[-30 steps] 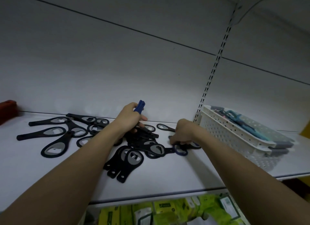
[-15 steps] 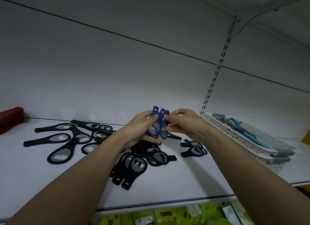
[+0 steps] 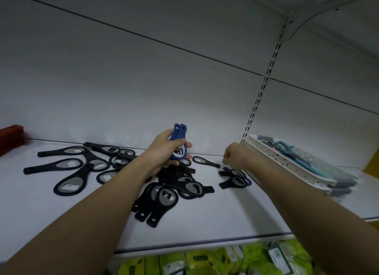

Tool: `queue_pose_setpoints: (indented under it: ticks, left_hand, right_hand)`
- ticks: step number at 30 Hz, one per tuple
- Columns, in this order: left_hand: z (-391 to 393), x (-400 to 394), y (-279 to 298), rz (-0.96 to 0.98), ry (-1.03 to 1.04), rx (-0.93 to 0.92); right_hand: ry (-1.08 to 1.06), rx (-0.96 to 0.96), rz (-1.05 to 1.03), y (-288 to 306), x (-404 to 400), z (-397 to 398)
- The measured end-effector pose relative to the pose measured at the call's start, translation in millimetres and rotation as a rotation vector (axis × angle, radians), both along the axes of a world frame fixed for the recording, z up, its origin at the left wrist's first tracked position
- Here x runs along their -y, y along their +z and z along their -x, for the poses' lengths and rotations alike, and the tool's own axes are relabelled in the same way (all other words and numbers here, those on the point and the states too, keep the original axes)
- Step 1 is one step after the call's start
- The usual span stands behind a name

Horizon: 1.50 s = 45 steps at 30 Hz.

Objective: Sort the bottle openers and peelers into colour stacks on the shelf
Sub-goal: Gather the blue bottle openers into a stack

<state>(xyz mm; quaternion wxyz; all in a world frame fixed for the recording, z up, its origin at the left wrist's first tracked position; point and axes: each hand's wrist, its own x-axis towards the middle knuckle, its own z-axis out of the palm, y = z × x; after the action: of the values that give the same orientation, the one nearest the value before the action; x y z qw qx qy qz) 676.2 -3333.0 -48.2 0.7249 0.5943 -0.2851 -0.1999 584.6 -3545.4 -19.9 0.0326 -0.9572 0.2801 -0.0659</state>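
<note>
On the wide white metal shelf [image 3: 205, 219], a big messy pile of flat black plastic bottle openers w/ shiny metal middles [image 3: 176, 184] lies in the centre, and more black ones spread out toward 9 o'clock. At 3 o'clock sits a white plastic basket w/ holes [image 3: 287, 162], tipped a bit, w/ teal and grey tools inside, prob. peelers but too blurry to tell.

The left hand [image 3: 166, 151] is curled round two blue plastic bottle openers [image 3: 179, 143], held up off the shelf, their long ends pointing to 12 o'clock.

The right hand [image 3: 233, 157] is curled into a loose fist; I can't see anything in it.

Just below it, at about 5 o'clock from the fist, lie two small dark openers w/ a blue rim showing [image 3: 235, 177]. Their handles point to 9 o'clock. The right hand is much nearer to them than the left, so I think it should drop down and grab them next.
</note>
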Motion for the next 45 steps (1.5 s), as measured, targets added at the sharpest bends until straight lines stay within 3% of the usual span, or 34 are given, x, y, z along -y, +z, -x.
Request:
queue_pose_setpoints:
  ticks: [7, 14, 18, 21, 23, 25, 27, 30, 35, 38, 41, 45]
  left_hand:
    - [-1, 1, 1, 0.010, -0.022, -0.009]
    - [-1, 2, 0, -0.007, -0.020, -0.003]
    - [0, -1, 2, 0.006, -0.011, -0.020]
    - [-2, -1, 4, 0.034, -0.011, -0.060]
    - [-3, -1, 6, 0.053, -0.002, -0.102]
    - [-4, -1, 7, 0.068, 0.017, -0.124]
    - [-6, -3, 7, 0.083, 0.040, -0.111]
    - [-6, -5, 9, 0.086, 0.074, -0.058]
    - [-6, -9, 13, 0.025, 0.045, 0.081]
    - [-16, -16, 11, -0.049, 0.024, 0.125]
    - [-25, -18, 7, -0.179, -0.003, 0.282]
    - [-24, -17, 9, -0.199, -0.068, 0.260]
  right_hand:
    - [-0.016, -0.251, 0.031, -1, 9, -13]
    - [-0.013, -0.187, 0.006, -10, 14, -19]
    - [-0.033, -0.005, -0.002, 4, 11, -18]
    - [-0.003, 0.339, -0.031, 22, 6, -16]
    - [0.059, 0.607, -0.140, 31, -4, -15]
    - [0.119, 0.795, -0.397, 37, -19, -17]
    - [0.191, 0.865, -0.701, 40, -40, -21]
    - [0.294, 0.842, -0.933, 33, -70, -36]
    - [0.428, 0.842, -0.931, 14, -107, -75]
    - [0.472, 0.862, -1.045, 2, -107, -91]
    - [0.549, 0.783, -1.098, -6, -97, -92]
    - [0.574, 0.860, -1.186, -11, -83, -82]
